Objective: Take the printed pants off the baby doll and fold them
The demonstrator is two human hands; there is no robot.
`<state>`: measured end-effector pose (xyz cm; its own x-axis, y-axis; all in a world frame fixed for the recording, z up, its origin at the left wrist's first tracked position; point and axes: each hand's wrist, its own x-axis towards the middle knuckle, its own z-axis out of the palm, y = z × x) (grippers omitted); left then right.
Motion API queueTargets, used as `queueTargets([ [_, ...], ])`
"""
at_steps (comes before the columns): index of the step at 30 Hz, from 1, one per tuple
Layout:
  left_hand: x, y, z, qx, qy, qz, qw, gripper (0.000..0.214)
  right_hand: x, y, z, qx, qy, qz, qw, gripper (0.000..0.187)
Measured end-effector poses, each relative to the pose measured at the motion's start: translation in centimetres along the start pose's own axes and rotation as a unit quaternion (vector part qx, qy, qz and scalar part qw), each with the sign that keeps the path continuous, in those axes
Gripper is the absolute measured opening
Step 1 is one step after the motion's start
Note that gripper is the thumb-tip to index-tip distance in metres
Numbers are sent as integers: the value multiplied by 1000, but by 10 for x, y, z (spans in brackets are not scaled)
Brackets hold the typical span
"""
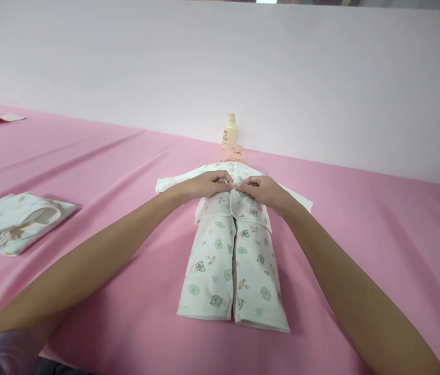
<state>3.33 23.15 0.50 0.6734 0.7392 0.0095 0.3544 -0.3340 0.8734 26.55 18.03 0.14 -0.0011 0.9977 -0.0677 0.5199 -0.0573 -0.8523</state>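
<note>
Doll's printed top (239,200): left hand (208,183), right hand (261,190) pinching front; bottle (230,131) label unreadable.

The doll's white shirt (239,195) and white trousers (235,271) carry green and pink cartoon prints, the folded garment (16,221) is pale mint with similar prints, the worktop (360,250) cover is pink, and the pump bottle (229,133) is cream.

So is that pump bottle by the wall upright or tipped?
Upright: the pump bottle stands with its pump on top, behind the doll.
</note>
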Motion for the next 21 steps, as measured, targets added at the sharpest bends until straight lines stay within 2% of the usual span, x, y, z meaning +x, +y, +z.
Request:
queueTargets([
  [6, -2, 7, 11, 93, 67, 52, 992, 19, -2, -4, 7, -2, 40, -14, 999, 32],
  [12, -3, 8, 14, 103, 81, 60, 990, 20, -7, -5, -8, 23, -48, -42, 998, 33],
  [14, -4, 9, 14, 102, 83, 57, 990, 21, -6, -4, -11, 37, -59, -45, 997, 36],
  [21, -3, 9, 13, 100, 88, 51, 990, 21, -3, 0, -7, 87, -17, -13, 996, 52],
])
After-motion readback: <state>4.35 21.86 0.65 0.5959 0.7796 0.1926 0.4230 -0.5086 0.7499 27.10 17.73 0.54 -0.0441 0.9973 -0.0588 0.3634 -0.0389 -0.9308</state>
